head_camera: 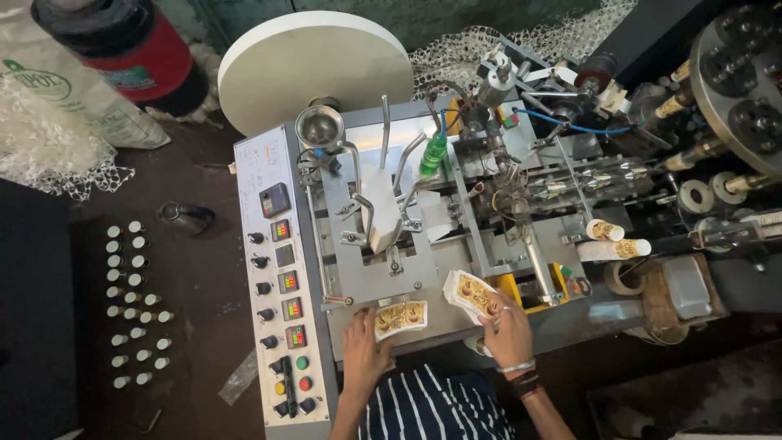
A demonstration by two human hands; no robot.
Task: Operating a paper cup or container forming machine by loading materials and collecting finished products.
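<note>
My left hand (363, 352) rests on the grey machine bed (423, 277) at its near edge and pinches a flat printed paper cup blank (401, 319) lying there. A fanned stack of the same printed blanks (471, 294) is gripped in my right hand (508, 335), lifted just above the bed to the right. Behind both hands stands an upright white stack of blanks (380, 208) inside a wire feeder frame. My wrist carries bangles, and a striped garment shows at the bottom edge.
A control panel (281, 285) with knobs, displays and coloured buttons runs along the machine's left side. A big white paper roll (314, 65) sits behind. Formed cups (612, 240) lie at right by the turret (737, 81). Several small bottles (134, 305) stand on the floor at left.
</note>
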